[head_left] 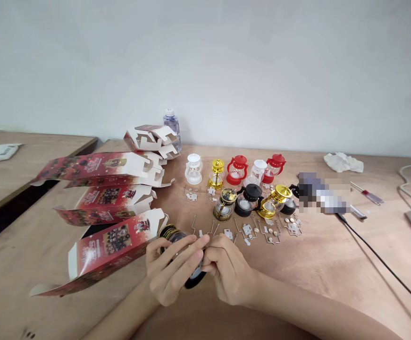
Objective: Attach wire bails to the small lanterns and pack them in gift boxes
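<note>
My left hand [177, 269] is wrapped around a small lantern [194, 279] with a dark, gold-edged top and a black base. The lantern lies tilted above the near part of the table, its middle mostly hidden by my fingers. My right hand [228, 269] is closed in a pinch against the lantern's side near the base; what is between its fingertips is hidden. Just beyond my hands lie bent wire handles [274, 242], small white pieces [228, 233] and round discs. Behind these stand several lanterns: white [194, 170], gold [218, 174], red [237, 170], black [249, 200] and bronze [224, 205].
Opened red printed boxes [120, 241] lie along the left, near a gap between tables. A water bottle [171, 123] stands behind them. On the right are a blurred-out device with a black cable [375, 255], a screwdriver [371, 196] and crumpled tissue [343, 162].
</note>
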`<state>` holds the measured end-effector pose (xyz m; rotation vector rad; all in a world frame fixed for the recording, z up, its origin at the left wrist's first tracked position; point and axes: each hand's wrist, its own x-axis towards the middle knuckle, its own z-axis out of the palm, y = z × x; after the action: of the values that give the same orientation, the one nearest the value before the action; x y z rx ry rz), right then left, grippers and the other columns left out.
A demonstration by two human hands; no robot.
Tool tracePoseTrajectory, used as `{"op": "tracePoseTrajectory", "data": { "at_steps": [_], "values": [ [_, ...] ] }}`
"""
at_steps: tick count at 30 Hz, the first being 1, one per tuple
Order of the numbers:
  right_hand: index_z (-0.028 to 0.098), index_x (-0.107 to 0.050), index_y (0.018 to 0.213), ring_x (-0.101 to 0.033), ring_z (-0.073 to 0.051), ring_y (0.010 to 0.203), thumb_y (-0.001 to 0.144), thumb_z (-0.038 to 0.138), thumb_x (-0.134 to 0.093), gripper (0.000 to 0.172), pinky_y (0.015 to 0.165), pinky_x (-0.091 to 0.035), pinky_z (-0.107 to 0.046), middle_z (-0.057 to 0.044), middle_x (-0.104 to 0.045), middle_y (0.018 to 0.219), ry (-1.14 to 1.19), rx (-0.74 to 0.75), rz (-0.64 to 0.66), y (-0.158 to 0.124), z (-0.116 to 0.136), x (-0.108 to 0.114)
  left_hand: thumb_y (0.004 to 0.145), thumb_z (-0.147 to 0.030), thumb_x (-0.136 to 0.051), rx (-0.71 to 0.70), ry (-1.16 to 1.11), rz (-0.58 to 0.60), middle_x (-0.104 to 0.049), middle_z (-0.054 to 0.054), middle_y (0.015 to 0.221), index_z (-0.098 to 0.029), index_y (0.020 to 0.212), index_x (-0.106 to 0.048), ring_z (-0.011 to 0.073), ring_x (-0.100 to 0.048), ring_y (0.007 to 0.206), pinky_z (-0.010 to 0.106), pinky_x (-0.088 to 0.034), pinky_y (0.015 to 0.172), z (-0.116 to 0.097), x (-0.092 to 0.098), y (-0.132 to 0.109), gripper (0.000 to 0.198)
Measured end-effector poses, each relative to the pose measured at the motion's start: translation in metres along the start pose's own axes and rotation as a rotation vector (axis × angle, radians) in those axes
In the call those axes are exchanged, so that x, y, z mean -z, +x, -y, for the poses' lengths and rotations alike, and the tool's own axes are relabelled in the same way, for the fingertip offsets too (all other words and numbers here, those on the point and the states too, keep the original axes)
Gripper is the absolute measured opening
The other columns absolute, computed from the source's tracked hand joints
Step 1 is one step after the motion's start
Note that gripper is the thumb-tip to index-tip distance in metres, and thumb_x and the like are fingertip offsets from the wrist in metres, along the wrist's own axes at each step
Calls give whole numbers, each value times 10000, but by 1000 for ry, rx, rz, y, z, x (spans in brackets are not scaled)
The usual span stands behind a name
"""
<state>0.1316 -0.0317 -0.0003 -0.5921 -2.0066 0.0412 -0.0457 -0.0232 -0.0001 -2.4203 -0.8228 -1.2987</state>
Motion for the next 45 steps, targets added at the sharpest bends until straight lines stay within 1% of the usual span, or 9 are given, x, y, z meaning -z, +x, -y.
{"op": "tracePoseTrajectory", "data": {
  "at_steps": [5,10,12,17,25,29,36,40,45],
  "values": [
    [196,-464,911,-494,-164,639,890,69,-402,143,577,-431,-276,-28,-545,703,68,53,-23,1,-3,2,954,-380,-485,33,12,-79,-754,126,1019,-181,1325,-458,208,-731,812,346,-418,738,5,1,8,422],
    [214,-444,913,-496,-158,669,945,101,-366,141,615,-443,-285,-11,-515,722,-6,-136,-189,11,-14,11,825,-251,-692,111,59,-174,-758,108,1020,-202,1368,-417,215,-727,756,369,-418,737,6,2,12,611],
    [207,-444,887,-488,-156,666,951,95,-364,152,595,-427,-272,-17,-518,730,-103,-177,-121,12,-18,10,766,-217,-754,113,75,-198,-765,116,979,-180,1355,-423,218,-724,727,375,-413,724,5,2,15,677],
    [180,-481,807,-485,-173,636,869,-13,-359,237,575,-424,-279,-48,-549,722,-392,-181,238,2,-25,-8,721,-197,-788,109,94,-210,-771,109,937,-172,1269,-465,204,-720,693,371,-427,705,4,1,20,637],
    [168,-517,778,-548,-182,638,861,6,-433,200,580,-451,-284,-47,-579,723,-502,-230,342,-11,-41,-24,792,-211,-717,106,36,-136,-772,118,918,-161,1118,-516,174,-722,688,357,-412,738,-1,-4,18,386],
    [170,-536,779,-555,-184,616,882,62,-447,174,564,-454,-294,-51,-595,706,-442,-239,289,-8,-38,-21,829,-235,-673,130,26,-105,-774,101,929,-174,1111,-527,166,-717,700,346,-392,755,0,-8,17,323],
    [185,-571,904,-570,-132,655,898,105,-505,103,567,-475,-239,-34,-619,744,1,-165,-128,11,-14,1,906,-299,-578,122,8,-51,-765,124,973,-177,1132,-528,179,-720,755,351,-373,765,5,-6,12,262],
    [175,-612,865,-557,-127,641,895,168,-571,51,578,-478,-251,-43,-619,746,18,-137,-76,14,-5,3,956,-301,-488,61,9,-74,-764,147,954,-152,1188,-507,186,-722,772,360,-374,769,7,-6,12,276],
    [171,-614,825,-533,-134,632,924,195,-545,123,588,-439,-267,-32,-641,703,21,-145,18,14,-3,0,971,-262,-458,-12,28,-100,-766,150,925,-124,1265,-471,204,-728,791,368,-380,777,8,-9,11,325]
  ]
}}
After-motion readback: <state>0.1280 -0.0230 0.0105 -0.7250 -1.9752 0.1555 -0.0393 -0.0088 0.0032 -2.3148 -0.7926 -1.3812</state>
